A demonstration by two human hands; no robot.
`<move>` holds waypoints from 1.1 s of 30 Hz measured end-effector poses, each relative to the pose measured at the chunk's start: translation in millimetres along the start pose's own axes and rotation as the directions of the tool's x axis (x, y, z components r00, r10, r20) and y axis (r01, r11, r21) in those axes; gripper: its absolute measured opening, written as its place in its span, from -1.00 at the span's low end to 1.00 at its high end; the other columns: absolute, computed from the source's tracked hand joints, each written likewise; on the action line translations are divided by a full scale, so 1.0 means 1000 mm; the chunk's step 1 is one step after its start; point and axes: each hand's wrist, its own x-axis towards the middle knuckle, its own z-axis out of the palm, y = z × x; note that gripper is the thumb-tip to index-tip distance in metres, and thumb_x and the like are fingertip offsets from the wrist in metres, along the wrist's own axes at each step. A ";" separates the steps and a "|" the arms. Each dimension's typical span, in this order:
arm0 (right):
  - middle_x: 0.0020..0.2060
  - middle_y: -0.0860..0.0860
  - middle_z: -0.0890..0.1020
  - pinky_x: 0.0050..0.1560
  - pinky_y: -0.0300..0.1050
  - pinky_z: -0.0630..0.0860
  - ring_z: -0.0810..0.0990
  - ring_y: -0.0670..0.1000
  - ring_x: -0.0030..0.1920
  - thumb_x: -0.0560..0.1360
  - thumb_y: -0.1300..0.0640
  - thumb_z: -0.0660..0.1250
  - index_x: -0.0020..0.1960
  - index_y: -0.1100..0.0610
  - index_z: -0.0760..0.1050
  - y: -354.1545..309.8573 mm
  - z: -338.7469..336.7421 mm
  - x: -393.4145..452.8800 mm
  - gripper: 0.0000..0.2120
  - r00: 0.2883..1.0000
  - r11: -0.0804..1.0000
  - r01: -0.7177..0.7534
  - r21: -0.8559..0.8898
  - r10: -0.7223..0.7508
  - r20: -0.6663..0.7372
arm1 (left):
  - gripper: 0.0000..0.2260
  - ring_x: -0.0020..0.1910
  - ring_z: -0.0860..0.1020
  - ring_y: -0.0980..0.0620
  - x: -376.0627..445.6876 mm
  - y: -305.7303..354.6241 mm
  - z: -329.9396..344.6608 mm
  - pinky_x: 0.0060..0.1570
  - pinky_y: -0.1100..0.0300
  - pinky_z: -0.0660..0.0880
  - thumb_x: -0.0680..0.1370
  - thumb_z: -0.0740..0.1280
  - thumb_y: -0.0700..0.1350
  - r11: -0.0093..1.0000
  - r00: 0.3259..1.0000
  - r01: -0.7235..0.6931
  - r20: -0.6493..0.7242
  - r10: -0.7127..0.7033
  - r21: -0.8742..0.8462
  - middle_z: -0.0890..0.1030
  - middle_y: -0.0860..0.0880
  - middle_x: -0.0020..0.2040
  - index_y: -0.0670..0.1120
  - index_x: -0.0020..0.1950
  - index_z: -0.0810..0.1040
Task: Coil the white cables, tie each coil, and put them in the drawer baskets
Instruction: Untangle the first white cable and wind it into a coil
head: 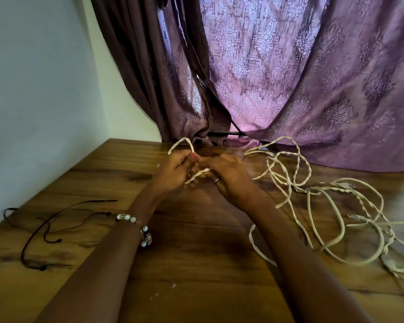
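Observation:
My left hand [173, 171] and my right hand [226, 176] meet at the far middle of the wooden table [196, 252], both closed on one white twisted cable [197, 174]. A small loop of that cable [181, 143] sticks up behind my left hand. A loose tangle of white cables [324, 206] sprawls over the right half of the table, with several loops overlapping. No drawer or basket is in view.
Thin dark cords [44, 229] lie on the left part of the table near the white wall [44, 101]. A purple patterned curtain [289, 78] hangs behind the table and drapes onto its far right edge.

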 end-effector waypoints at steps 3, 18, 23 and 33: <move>-0.19 0.07 0.64 -0.12 -0.23 0.37 0.52 -0.01 -0.19 0.47 0.11 0.35 -0.06 0.24 0.57 0.005 -0.007 0.001 -0.82 0.983 0.993 -0.069 0.096 0.084 -0.164 | -0.69 -0.61 0.41 0.11 -0.002 -0.002 0.001 -0.50 0.23 0.35 0.66 0.11 -0.13 0.994 0.993 0.009 0.119 -0.022 0.108 0.47 -0.08 -0.50 -0.33 -0.12 0.45; -0.28 0.27 0.61 -0.29 -0.13 0.25 0.57 0.27 -0.25 0.47 0.30 0.33 -0.13 0.31 0.52 0.013 0.002 -0.007 -0.94 0.941 0.932 -0.334 -0.142 0.338 0.007 | -0.66 -0.72 0.13 0.23 -0.006 0.008 0.001 -0.56 0.45 0.04 0.58 0.06 0.08 0.434 0.878 0.470 0.458 -0.141 -0.769 0.22 0.08 -0.62 -0.13 -0.09 0.48; 0.06 0.24 0.59 -0.08 -0.03 0.43 0.57 0.22 0.07 0.53 0.19 0.24 0.19 0.25 0.43 0.004 0.003 -0.004 -0.74 0.817 0.886 -0.221 -0.407 0.397 0.419 | -0.64 -0.64 0.02 0.19 -0.002 0.004 -0.015 -0.68 0.38 0.09 0.56 0.09 0.04 0.247 0.924 0.381 0.378 -0.064 -0.891 0.17 0.09 -0.59 -0.14 -0.07 0.60; 0.10 0.22 0.52 0.02 0.13 0.51 0.53 0.27 0.10 0.51 0.23 0.04 0.28 0.21 0.46 -0.019 -0.007 0.007 -0.60 0.896 0.890 0.171 -0.422 0.037 0.442 | -0.75 -0.57 0.37 0.16 0.003 0.004 -0.018 -0.50 0.26 0.47 0.63 0.13 -0.11 0.520 0.954 0.130 -0.036 -0.297 -0.844 0.45 0.04 -0.47 -0.23 0.22 0.40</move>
